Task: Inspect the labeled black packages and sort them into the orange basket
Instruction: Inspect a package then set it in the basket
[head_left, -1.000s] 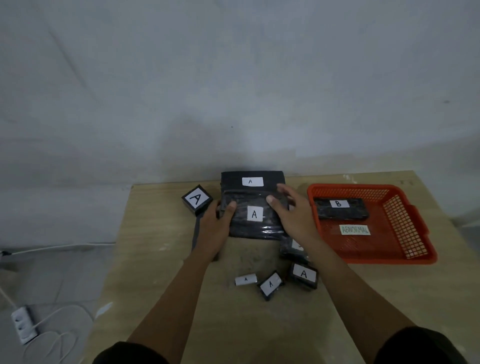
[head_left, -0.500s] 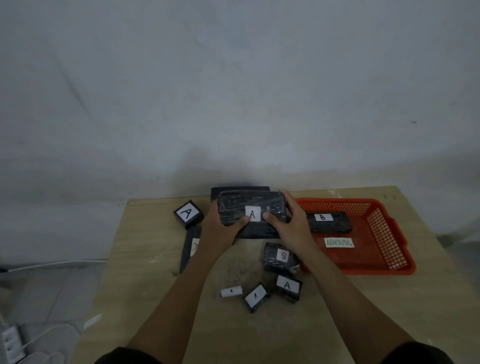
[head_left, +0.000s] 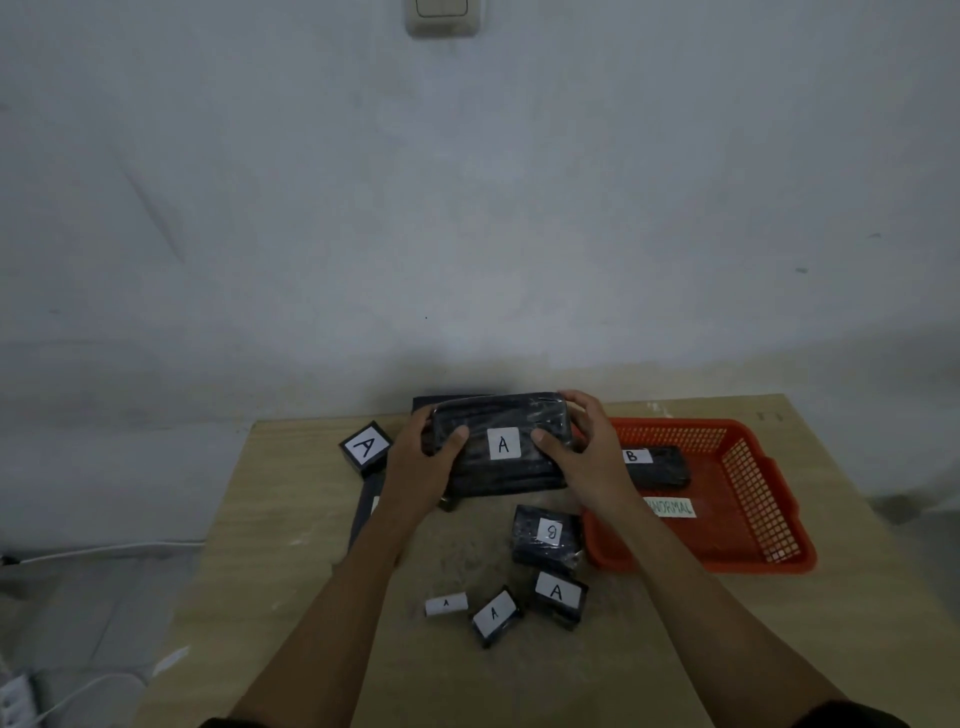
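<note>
Hands frame a large black package (head_left: 501, 447), each clamped on one short end: the left hand (head_left: 421, 467) on the left end, the right hand (head_left: 587, 457) on the right end, thumbs on the front face either side of its white "A" label, fingers wrapped behind. The package is lifted above the far middle of the wooden table (head_left: 291, 519), face tilted toward the person, its long axis running left to right. The orange basket (head_left: 779, 519) lies immediately to the right, its near-left corner just beside the right wrist, so the right hand is the nearer one to it. Inside, a black package marked "B" (head_left: 657, 465) rests along the far side, with a paper tag reading "ABNORMAL" on bare floor in front of it. Under the raised package, a smaller wrapped package (head_left: 545, 535), whose letter seems to be a B, sits touching the basket's left wall. Three small "A" pieces sit nearer the person, and an "A" cube (head_left: 366, 447) sits to the left. Since the held label reads A, it probably belongs outside the basket; open table lies to the left front.
</note>
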